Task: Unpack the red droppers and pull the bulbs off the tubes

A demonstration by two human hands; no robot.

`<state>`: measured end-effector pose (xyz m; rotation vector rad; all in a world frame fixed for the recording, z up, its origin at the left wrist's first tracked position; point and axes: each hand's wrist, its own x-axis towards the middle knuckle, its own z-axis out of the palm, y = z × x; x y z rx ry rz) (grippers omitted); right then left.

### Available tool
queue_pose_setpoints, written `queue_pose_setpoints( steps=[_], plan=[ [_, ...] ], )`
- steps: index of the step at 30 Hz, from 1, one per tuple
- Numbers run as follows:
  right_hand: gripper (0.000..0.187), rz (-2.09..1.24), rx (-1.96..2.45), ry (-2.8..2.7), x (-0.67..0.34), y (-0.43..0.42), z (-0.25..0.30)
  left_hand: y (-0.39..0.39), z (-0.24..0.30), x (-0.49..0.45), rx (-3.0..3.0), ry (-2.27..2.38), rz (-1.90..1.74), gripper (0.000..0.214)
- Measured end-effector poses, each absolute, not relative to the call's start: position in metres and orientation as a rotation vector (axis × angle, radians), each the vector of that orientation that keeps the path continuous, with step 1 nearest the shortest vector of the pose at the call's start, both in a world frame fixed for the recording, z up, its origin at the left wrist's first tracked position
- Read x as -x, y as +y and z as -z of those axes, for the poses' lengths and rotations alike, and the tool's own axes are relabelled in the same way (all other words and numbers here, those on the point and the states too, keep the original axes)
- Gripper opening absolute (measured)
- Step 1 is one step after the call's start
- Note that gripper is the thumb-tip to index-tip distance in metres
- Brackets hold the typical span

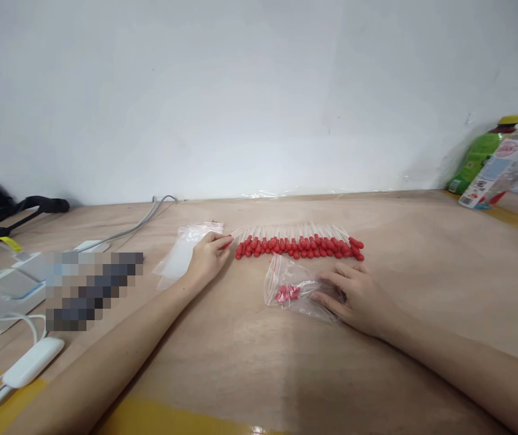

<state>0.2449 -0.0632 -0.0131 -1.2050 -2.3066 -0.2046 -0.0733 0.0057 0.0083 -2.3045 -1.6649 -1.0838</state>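
Nearest, the bench (pixel 223 374) carries a row of red-tipped sticks (pixel 288 244) beyond a clear bag (pixel 306 300); the right hand (pixel 354 295) rests spread fingers on the bag, best kept light, while the left hand (pixel 209 257) pinches a red tip (pixel 226 245), best held gently

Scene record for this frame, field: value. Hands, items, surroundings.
left hand: at the row's left end, fingers at a red tip; grip unclear
right hand: touching the right end of the clear bag
bag contents: red pieces
row: red-tipped sticks, tips toward the wearer, beyond the bag
left side: flat clear bags beside left hand; white cabled device
far right: green bottle, clear labelled bottle
surface: wood-look tabletop
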Motion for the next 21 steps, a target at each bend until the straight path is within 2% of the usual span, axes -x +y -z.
queue_pose_setpoints(
  steps=[6, 9, 12, 17, 21],
  plan=[
    [0.03, 0.187, 1.222, -2.329, -0.245, -0.063, 0.013, 0.004, -0.005, 0.075, 2.469, -1.795, 1.119, 0.043],
    [0.03, 0.19, 1.219, -2.327, -0.245, -0.063, 0.013, 0.005, -0.004, 0.076, 2.39, -1.921, 1.144, 0.044],
    [0.03, 0.195, 1.212, -2.317, -0.245, -0.064, 0.013, 0.005, -0.006, 0.076, 2.355, -1.92, 1.095, 0.04],
    [0.029, 0.205, 1.2, -2.303, -0.244, -0.063, 0.014, -0.014, -0.018, 0.06, 2.247, -1.578, 1.148, 0.025],
    [0.029, 0.178, 1.209, -2.314, -0.245, -0.063, 0.014, -0.045, -0.022, 0.03, 2.698, -1.288, 1.168, 0.015]
  ],
)
